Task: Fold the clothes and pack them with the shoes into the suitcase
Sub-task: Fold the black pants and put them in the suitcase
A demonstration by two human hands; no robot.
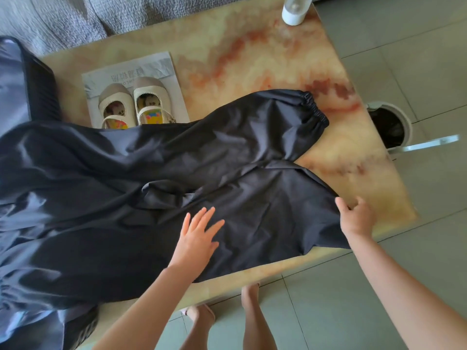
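Note:
Black trousers (156, 178) lie spread across the marble table (265, 54), one elastic cuff (313, 107) pointing to the far right. My left hand (197, 236) rests flat with spread fingers on the near trouser leg. My right hand (353, 218) pinches the near leg's end at the table's right edge. A pair of cream children's shoes (134, 104) stands on a magazine (151, 69) behind the trousers, their heels partly covered by cloth. The dark suitcase (27, 84) sits at the far left, with the trousers draped into it.
A white bottle (294, 10) stands at the table's far edge. A round bin (390, 127) with a black liner sits on the tiled floor to the right. A grey sofa (63, 18) lies beyond the table. My bare feet (222, 314) are below the near edge.

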